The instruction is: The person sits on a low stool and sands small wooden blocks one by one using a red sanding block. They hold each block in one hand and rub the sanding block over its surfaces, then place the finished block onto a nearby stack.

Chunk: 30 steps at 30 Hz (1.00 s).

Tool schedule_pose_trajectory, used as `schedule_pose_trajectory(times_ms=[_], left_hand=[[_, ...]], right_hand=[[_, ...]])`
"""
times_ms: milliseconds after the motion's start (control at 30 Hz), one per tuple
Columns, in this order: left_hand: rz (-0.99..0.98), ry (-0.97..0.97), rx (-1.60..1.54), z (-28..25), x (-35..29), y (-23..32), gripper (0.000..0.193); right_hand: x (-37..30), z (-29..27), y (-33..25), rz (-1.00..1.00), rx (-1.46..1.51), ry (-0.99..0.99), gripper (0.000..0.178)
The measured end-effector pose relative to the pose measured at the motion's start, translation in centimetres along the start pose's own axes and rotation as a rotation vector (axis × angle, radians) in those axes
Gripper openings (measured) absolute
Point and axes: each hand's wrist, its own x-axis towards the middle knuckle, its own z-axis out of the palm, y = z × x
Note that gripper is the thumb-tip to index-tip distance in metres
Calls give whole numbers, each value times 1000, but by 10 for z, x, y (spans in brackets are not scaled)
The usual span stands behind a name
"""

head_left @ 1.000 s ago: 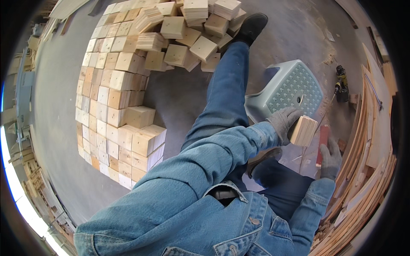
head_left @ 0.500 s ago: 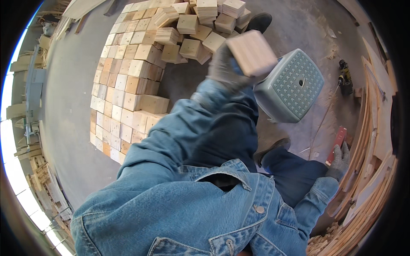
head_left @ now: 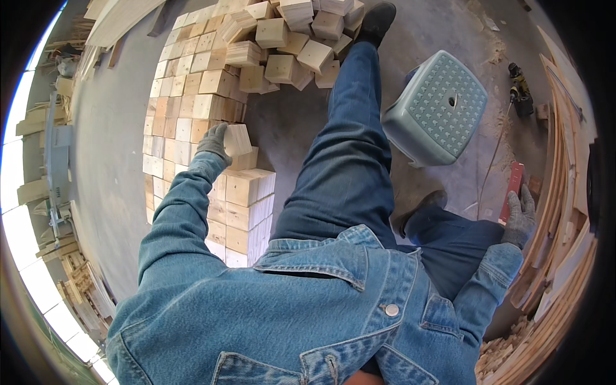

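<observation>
- Left hand [head_left: 213, 142], in a grey glove, is out at full stretch over the stacked rows of wooden blocks [head_left: 186, 115] on the concrete floor [head_left: 115, 128].
- Its fingers [head_left: 218, 133] are clamped on a pale wooden block [head_left: 238, 139], which sits just above the near edge of the stack, right beside the blocks already laid there.
- Whether that block is resting on the row below or a touch clear of it, I cannot tell from this angle.
- Just under it, a lower step of blocks [head_left: 247, 205] runs towards the person, several layers deep.
- Beyond the neat rows, a loose heap of blocks [head_left: 289, 45] lies jumbled at the top of the view, next to the person's dark shoe [head_left: 377, 19].
- Right hand [head_left: 521, 215], gloved too, is down low on the other side, well apart from the stack.
- Its fingers are curled together against a narrow red tool [head_left: 513, 189] that stands on end by the leaning timber boards [head_left: 564, 212]; it looks like a grip, though the far side of the hand is hidden.
- A grey-green plastic stool [head_left: 439, 106] lies tilted between the outstretched leg in blue jeans [head_left: 346, 160] and the boards.
- A small power tool [head_left: 520, 86] lies on the floor beyond the stool, amid sawdust.
</observation>
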Motion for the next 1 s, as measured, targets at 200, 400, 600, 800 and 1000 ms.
schedule_pose_trajectory(times_ms=[200,400,600,800,1000], left_hand=[[48,-136,182,18,6,-37,101],[91,-295,393,17,-5,-37,81],[20,-353,389,12,2,-36,72],[-131,-155,82,15,11,-12,63],[43,-184,238,47,3,5,58]], right_hand=[[2,9,-7,21,-18,-9,58],[2,13,-12,39,-79,-34,58],[1,15,-14,40,-77,-61,59],[0,14,-18,1,-123,-56,60],[0,10,-10,7,-113,-77,60]])
